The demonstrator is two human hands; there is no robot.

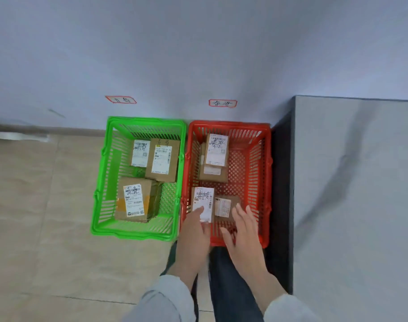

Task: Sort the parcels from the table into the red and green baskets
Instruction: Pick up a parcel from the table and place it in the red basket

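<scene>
Below, left hand (193,231) touching handwritten-labelled parcel (204,198), red basket (230,124)

**Glossy plastic, matt card and cloth**

The green basket (98,196) on the left and the red basket (266,173) on the right are moulded plastic, glossy along the rims, with slatted and lattice walls. The parcels (162,159) inside are matt brown cardboard with white paper labels (133,198); the near left one carries a strip of shiny yellowish tape (121,202). On the right, the table (361,182) has a matt grey, softly creased, cloth-like top. The floor (47,205) is smooth beige tile with a faint sheen. The far wall (198,54) is matt and pale. The sleeves (165,298) are soft grey cloth.
</scene>
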